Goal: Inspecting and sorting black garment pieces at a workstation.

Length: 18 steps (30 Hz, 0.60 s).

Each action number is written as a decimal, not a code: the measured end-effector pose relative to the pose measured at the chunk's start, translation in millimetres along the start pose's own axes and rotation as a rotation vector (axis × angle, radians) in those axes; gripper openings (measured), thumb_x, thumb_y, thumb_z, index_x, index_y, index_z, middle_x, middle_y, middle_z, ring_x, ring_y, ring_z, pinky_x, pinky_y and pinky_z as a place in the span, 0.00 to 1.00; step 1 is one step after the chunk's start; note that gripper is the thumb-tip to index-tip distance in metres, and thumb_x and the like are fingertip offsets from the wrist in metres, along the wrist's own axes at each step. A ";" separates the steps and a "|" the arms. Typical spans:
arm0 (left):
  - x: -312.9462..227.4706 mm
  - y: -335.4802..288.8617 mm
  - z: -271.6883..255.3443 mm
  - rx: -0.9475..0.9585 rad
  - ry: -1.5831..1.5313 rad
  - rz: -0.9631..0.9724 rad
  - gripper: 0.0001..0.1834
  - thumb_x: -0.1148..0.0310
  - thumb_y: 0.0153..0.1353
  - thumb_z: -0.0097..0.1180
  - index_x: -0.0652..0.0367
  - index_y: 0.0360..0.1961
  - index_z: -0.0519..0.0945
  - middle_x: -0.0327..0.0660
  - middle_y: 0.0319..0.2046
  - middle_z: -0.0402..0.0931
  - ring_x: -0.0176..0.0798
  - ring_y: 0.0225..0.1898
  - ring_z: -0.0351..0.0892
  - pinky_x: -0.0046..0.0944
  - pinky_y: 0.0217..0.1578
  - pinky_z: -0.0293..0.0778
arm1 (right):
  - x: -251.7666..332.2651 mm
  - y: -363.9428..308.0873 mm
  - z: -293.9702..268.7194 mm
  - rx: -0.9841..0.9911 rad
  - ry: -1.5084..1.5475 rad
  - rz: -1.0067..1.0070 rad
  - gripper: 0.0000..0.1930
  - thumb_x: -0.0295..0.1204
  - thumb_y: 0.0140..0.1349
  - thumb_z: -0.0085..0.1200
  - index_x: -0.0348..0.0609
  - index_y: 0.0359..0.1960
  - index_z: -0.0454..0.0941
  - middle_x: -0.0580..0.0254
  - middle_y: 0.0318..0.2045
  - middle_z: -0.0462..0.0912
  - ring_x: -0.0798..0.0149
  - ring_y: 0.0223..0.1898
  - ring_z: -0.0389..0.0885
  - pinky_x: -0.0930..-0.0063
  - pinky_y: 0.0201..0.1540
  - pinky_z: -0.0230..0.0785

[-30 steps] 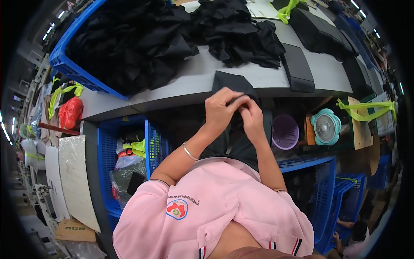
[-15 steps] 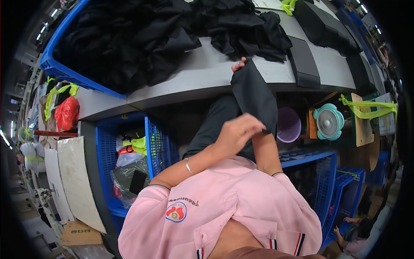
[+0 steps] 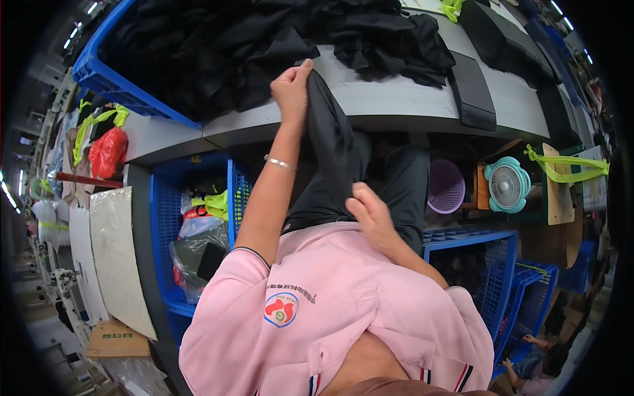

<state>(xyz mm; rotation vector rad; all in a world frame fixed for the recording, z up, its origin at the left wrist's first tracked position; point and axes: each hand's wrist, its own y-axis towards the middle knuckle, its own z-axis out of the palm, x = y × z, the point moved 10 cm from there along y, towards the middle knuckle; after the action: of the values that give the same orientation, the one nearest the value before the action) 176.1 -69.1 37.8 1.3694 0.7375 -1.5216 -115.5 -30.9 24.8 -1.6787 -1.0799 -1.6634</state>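
Far left: a red bag (image 3: 105, 150) with yellow-green straps sits low by the desk (image 3: 396, 105) end, white boards (image 3: 115, 257) lean below it, and a cardboard box (image 3: 119, 340) lies on the floor. Next, a blue crate (image 3: 99, 72) on the desk holds a heap of black cloth, and a second blue crate (image 3: 191, 237) under the desk holds bags and a yellow-green strap. Left hand (image 3: 292, 86) is raised at the desk edge, fingers clamped on the top end of a black cloth strip (image 3: 330, 152), bracelet on the wrist. The strip hangs from that grip down to the lap. Right hand (image 3: 373, 221) is lower, just above the pink shirt (image 3: 330, 310), fingers curled against the strip's lower part; whether they pinch it or only press it I cannot tell. Step in hand looks like stretching or straightening the piece between both hands. Next move likely calls for keeping the top pinch firm and drawing the lower end taut or flat. Possible snags: the desk edge is right behind the strip, and the pile of black cloth (image 3: 389, 39) is near the top grip. Further right: flat black pieces (image 3: 472, 89) on the desk, a purple basket (image 3: 446, 186), a teal fan (image 3: 507, 185), a yellow-green strap (image 3: 568, 168), wooden boards (image 3: 558, 188), and more blue crates (image 3: 495, 264) under the desk.
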 end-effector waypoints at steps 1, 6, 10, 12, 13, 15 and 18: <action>-8.8 -2.9 3.8 0.012 -0.002 -0.002 0.16 0.63 0.60 0.67 0.66 0.23 0.84 0.27 0.18 0.71 0.21 0.23 0.63 0.28 0.24 0.61 | -22.8 -5.9 -22.1 -0.040 0.041 0.093 0.07 0.29 0.69 0.51 0.36 0.38 0.72 0.61 0.41 0.72 0.69 0.40 0.69 0.77 0.47 0.63; -31.4 -57.0 55.6 0.311 0.016 0.040 0.13 0.67 0.61 0.66 0.66 0.24 0.84 0.26 0.20 0.72 0.21 0.23 0.64 0.27 0.24 0.61 | 16.0 19.0 -95.3 -0.538 -0.520 -0.126 0.26 0.32 0.67 0.56 0.34 0.63 0.64 0.42 0.66 0.62 0.49 0.66 0.64 0.62 0.69 0.55; -58.4 -131.7 103.3 0.575 0.103 0.102 0.08 0.71 0.58 0.67 0.66 0.27 0.85 0.34 0.22 0.80 0.24 0.24 0.69 0.30 0.24 0.65 | 52.1 67.6 -100.3 -0.602 -0.567 -0.253 0.22 0.25 0.63 0.55 0.32 0.59 0.69 0.42 0.59 0.73 0.50 0.61 0.72 0.64 0.64 0.62; -74.9 -132.8 104.4 0.575 0.196 0.231 0.08 0.71 0.57 0.67 0.66 0.28 0.85 0.38 0.22 0.80 0.24 0.24 0.70 0.31 0.25 0.66 | -7.8 89.1 -124.6 -0.416 -0.152 0.153 0.11 0.22 0.63 0.53 0.30 0.46 0.78 0.56 0.39 0.83 0.65 0.45 0.80 0.72 0.52 0.70; -74.4 -122.2 96.2 0.532 0.241 0.236 0.08 0.71 0.58 0.67 0.66 0.27 0.85 0.34 0.22 0.79 0.24 0.24 0.71 0.30 0.26 0.66 | -13.5 89.6 -128.1 -0.435 -0.039 0.166 0.06 0.22 0.63 0.54 0.31 0.39 0.80 0.64 0.33 0.82 0.71 0.39 0.77 0.75 0.45 0.69; -43.3 -93.8 74.7 0.495 0.177 0.104 0.10 0.70 0.60 0.66 0.66 0.26 0.85 0.33 0.23 0.79 0.24 0.25 0.71 0.29 0.26 0.67 | -25.5 81.5 -128.0 -0.375 0.238 0.234 0.05 0.23 0.63 0.56 0.35 0.30 0.81 0.73 0.26 0.79 0.78 0.31 0.73 0.80 0.37 0.66; -12.7 -85.1 67.1 0.423 -0.131 -0.240 0.12 0.67 0.66 0.60 0.65 0.31 0.84 0.31 0.28 0.81 0.24 0.29 0.74 0.26 0.31 0.71 | -30.2 79.3 -114.2 -0.187 0.509 0.209 0.06 0.24 0.62 0.58 0.41 0.26 0.79 0.74 0.25 0.78 0.80 0.28 0.72 0.84 0.32 0.64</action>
<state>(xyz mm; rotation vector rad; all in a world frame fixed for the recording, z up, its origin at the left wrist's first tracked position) 70.4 -92.7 51.1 1.5049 0.5292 -2.0229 -110.4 -172.9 18.6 -1.3063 -0.5024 -1.9457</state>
